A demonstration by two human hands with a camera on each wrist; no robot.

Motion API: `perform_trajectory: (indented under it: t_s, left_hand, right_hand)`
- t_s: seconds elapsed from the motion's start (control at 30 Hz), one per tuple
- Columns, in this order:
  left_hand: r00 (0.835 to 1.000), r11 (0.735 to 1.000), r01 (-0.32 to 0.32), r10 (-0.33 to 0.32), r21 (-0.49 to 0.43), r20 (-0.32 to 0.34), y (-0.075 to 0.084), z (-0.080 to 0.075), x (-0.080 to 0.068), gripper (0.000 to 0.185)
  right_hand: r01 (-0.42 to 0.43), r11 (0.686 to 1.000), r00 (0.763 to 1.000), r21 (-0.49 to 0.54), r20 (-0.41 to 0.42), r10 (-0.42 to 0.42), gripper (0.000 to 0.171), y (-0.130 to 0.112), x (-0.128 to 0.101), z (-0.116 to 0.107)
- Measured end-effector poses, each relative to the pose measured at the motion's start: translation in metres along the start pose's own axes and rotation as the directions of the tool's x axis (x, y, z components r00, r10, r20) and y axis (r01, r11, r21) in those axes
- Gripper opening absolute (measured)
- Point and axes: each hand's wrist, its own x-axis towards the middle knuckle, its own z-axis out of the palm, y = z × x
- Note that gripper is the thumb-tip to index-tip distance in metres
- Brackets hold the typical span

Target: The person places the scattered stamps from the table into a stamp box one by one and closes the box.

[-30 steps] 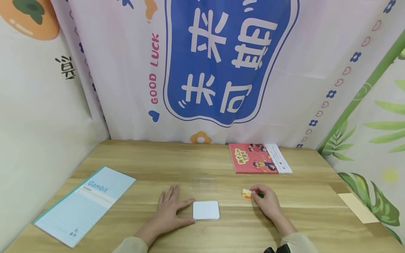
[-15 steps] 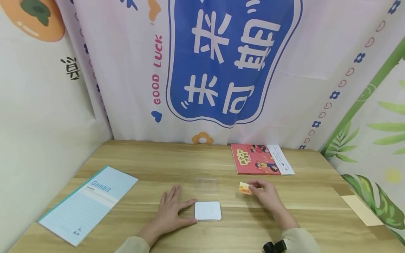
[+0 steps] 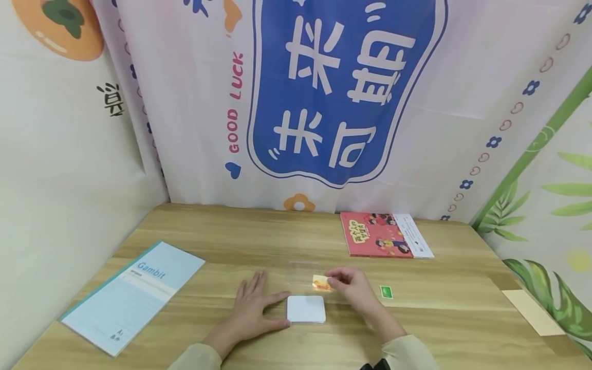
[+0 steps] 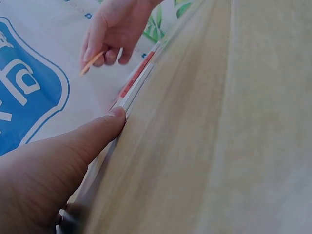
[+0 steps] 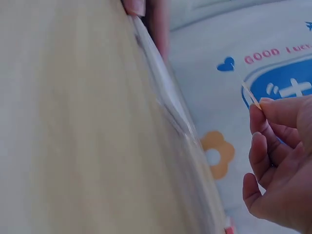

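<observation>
Pale wood grain on the desk (image 3: pixel 222 231). White on the square card box (image 3: pixel 306 309); orange and yellow on the small card (image 3: pixel 321 282); green on the little card (image 3: pixel 386 292). Light blue with a teal spine on the Gambit notebook (image 3: pixel 134 295). Red cover, white strip, cartoon figures on the picture book (image 3: pixel 384 235). Blue badge with white characters on the pinkish backdrop cloth (image 3: pixel 342 87). Beige on the envelope (image 3: pixel 532 311).

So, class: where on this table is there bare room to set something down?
Bare wood lies between the blue notebook and the left hand, along the back edge left of the red book, and between the green card and the tan sheet. It is crowded around the white pad, where the right hand holds an orange card.
</observation>
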Motion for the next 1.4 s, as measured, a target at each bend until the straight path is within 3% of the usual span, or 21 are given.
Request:
perform_trajectory:
  t_s: [0.2,0.47,0.93,1.4]
  left_hand:
    - [1.0,1.0,0.003,-0.004,0.01,0.011,0.002,0.002,0.002,0.065]
    - [1.0,1.0,0.011,-0.011,0.021,0.0,0.003,-0.001,0.004,0.064]
    - [1.0,1.0,0.006,-0.006,0.025,0.011,0.002,0.0,0.002,0.063]
    - [1.0,1.0,0.016,-0.016,0.016,0.0,0.002,-0.001,0.0,0.062]
  right_hand:
    - [0.067,0.998,0.994,0.007,0.091,-0.067,0.011,0.004,-0.002,0.026]
    - [0.104,0.994,0.987,-0.032,0.13,-0.099,0.007,0.013,-0.003,0.044]
    - [0.148,0.983,0.982,-0.108,0.133,-0.133,0.008,0.012,-0.009,0.051]
    - [0.247,0.947,0.967,-0.208,0.12,-0.226,0.009,0.017,-0.008,0.054]
